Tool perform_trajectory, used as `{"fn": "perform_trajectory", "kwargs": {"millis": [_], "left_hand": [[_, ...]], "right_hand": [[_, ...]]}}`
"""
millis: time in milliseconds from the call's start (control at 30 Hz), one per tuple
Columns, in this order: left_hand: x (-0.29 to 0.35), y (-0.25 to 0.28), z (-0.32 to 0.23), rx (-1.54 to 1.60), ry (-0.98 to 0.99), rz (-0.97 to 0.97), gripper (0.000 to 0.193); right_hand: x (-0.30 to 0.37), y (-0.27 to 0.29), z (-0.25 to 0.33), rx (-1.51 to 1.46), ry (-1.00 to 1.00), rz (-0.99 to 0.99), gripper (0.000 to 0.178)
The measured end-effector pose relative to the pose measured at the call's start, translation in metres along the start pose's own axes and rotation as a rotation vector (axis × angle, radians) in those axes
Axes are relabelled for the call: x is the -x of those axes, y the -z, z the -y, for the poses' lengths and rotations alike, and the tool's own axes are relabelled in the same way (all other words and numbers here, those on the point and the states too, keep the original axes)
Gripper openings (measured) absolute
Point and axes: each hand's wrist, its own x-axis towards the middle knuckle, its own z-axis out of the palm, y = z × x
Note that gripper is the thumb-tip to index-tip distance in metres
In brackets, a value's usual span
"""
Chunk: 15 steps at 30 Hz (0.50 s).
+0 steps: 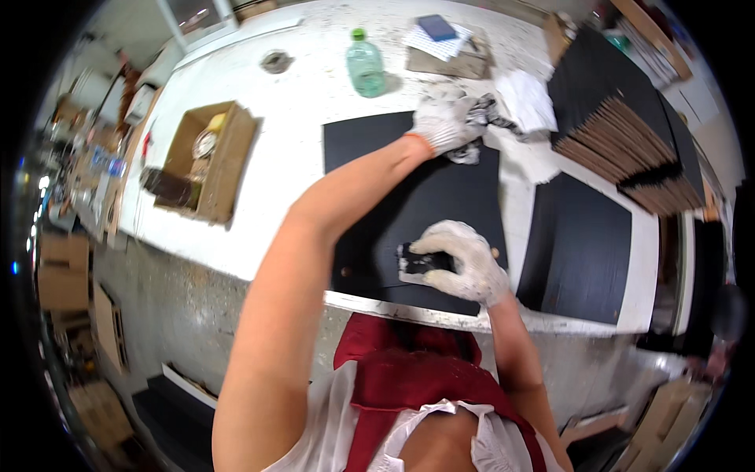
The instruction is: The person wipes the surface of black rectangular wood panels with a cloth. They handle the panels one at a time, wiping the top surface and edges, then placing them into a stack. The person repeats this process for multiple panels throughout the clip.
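Black rectangular panel (440,206): in the head view, we have it flat on the white table (197,248), along the near edge, right of that edge's middle; a small brown round spot (345,272) marks its near left corner.
Left hand (444,118): in a white knitted glove with an orange cuff, we reach over the panel to its far right corner, fingers closed on a crumpled black-and-white cloth (489,115); the glove partly hides the grip.
Right hand (465,263): in a whitish glove, we hold a dark block with a pale edge (425,262) over the panel's near right part, thumb and fingers curved round its two sides, spread only by its width.
Right end of the table: we see a second black panel (578,248) at the near corner, and beyond it a stack of black-faced, brown-edged boards (621,145), with crumpled white paper (525,102) just left of the stack.
Far edge: a translucent green bottle (366,69) stands left of a blue booklet (436,27).
Left edge: an open tan cardboard box (245,153) sits near it.
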Motion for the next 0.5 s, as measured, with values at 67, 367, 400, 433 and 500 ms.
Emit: {"fn": "perform_trajectory", "kwargs": {"millis": [67,367,400,433,500], "left_hand": [[-0.015,-0.005,-0.001,0.151,0.191,0.041,0.06],[0.015,0.031,0.052,0.22,0.261,-0.05,0.051],[0.029,0.037,0.072,0.185,0.267,-0.081,0.049],[0.042,0.042,0.091,0.153,0.273,-0.112,0.048],[0.059,0.073,0.104,0.145,0.396,0.012,0.062]], "right_hand": [[0.003,0.001,-0.001,-0.016,-0.03,0.014,0.039],[0.006,-0.003,-0.003,0.073,-0.098,-0.059,0.04],[0.006,-0.005,-0.003,0.069,-0.089,-0.062,0.039],[0.005,-0.005,-0.004,0.066,-0.083,-0.066,0.038],[0.005,-0.006,-0.004,0.083,-0.084,-0.082,0.037]]}}
